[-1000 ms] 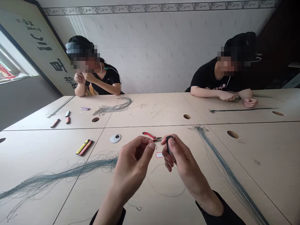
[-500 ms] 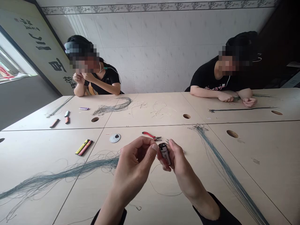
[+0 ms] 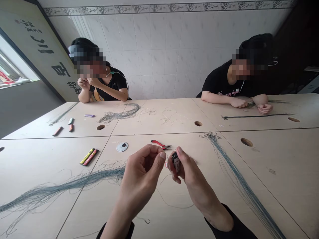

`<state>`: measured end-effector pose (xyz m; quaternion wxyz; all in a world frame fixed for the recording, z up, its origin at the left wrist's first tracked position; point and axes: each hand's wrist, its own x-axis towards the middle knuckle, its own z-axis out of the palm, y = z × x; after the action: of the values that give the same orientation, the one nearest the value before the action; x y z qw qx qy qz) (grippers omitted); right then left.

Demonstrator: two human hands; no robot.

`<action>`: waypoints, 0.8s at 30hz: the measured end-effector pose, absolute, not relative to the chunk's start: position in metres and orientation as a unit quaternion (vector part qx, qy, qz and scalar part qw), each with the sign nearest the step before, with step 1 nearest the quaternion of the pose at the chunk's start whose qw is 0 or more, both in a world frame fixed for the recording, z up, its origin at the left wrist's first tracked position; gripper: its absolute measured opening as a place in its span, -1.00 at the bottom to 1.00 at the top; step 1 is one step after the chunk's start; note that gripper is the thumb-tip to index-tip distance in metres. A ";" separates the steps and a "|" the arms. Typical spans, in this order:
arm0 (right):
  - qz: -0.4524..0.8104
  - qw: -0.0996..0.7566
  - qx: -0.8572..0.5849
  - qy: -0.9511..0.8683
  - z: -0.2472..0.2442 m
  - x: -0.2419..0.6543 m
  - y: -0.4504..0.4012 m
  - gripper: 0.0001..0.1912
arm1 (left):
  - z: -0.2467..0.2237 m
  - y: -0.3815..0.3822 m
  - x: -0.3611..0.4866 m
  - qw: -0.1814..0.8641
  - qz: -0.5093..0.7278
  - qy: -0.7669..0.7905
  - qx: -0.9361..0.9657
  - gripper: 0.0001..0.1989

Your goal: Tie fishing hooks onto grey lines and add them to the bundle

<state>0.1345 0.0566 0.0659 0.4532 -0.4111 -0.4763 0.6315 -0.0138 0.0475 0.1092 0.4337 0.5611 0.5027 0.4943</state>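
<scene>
Red-handled pliers beyond, line bundles either side
Left hand pinches a dark sliver, overlapping one bundle's end; right hand curls closed around a lighter

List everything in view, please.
Wall: one, whitish, behind
Window: one, bright, left
Panel: one, pale, left
People: two, wearing black, opposite
Table: one, pale, centre
Strands: many, mostly bluish, tabletop
Sticks: four, mixed, far left
Packs: two, yellow and red, left
Disc: one, silver, left
Pliers: one, red-handled, centre
Loose hook: one, dark, near edge
Lighter: one, black and white, centre
Left hand: one, black-sleeved, pinching thin piece
Right hand: one, black-sleeved, holding lighter
</scene>
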 end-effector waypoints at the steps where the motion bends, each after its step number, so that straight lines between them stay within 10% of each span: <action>1: 0.628 0.455 -0.417 -0.475 0.066 0.134 0.057 -0.41 | 0.109 0.047 -0.013 0.432 0.494 0.504 0.562 -0.79; 24: 0.573 0.408 -0.467 -0.536 0.073 0.133 0.056 -0.48 | 0.108 0.048 -0.008 0.438 0.473 0.501 0.577 -0.79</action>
<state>0.1327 0.0563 0.0728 0.4078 -0.4670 -0.5362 0.5728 -0.0083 0.0476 0.1083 0.4377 0.5772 0.5015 0.4730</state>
